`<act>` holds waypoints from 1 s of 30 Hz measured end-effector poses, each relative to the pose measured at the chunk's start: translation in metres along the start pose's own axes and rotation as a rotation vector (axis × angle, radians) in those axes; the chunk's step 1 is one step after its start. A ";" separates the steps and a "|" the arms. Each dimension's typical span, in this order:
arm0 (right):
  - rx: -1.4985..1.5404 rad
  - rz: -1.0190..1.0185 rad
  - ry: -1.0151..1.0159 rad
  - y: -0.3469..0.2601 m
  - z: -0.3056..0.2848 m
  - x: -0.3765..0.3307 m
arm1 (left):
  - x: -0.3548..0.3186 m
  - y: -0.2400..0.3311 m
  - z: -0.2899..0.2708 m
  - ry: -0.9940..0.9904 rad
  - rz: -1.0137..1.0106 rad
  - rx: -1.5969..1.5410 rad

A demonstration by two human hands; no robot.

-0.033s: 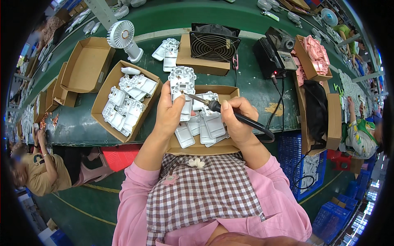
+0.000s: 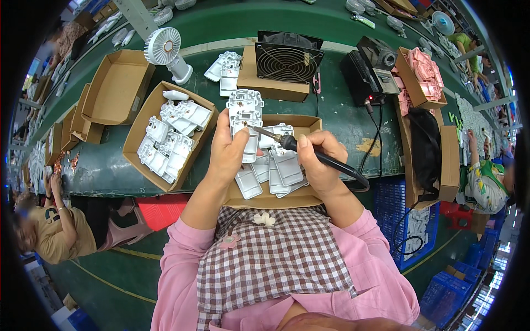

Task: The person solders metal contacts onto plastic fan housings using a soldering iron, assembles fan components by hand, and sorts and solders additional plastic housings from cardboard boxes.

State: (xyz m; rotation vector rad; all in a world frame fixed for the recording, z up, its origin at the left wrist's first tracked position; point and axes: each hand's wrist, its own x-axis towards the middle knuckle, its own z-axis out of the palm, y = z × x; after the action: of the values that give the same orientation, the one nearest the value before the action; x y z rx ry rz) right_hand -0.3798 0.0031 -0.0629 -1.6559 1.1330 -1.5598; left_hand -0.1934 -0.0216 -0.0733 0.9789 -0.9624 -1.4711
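My left hand (image 2: 227, 148) is closed round a white plastic housing (image 2: 245, 105), holding it up with its open inner side showing. Pinched in my right hand (image 2: 323, 161) is a soldering iron (image 2: 326, 159) with a black handle, whose metal tip meets the housing near my left thumb. Small coppery parts show at that spot, too small to make out. Below both hands a cardboard box (image 2: 309, 203) holds several more white housings (image 2: 284, 168). To the left, another cardboard box (image 2: 131, 144) holds white housings with their inner sides up.
A black box fan (image 2: 290, 58) stands on cardboard beyond my hands, with a white handheld fan (image 2: 165, 49) to its left. At right are a black soldering station (image 2: 361, 74), its cable, and a box of pink parts (image 2: 425, 74). People sit at both sides.
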 end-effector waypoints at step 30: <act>0.027 0.012 -0.004 -0.001 0.001 0.000 | -0.001 -0.003 -0.003 -0.069 -0.014 0.065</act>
State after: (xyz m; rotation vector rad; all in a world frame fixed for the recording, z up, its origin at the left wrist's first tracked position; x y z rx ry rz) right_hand -0.3791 0.0031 -0.0623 -1.6313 1.1129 -1.5569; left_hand -0.1913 -0.0209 -0.0769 0.9882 -1.0609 -1.5017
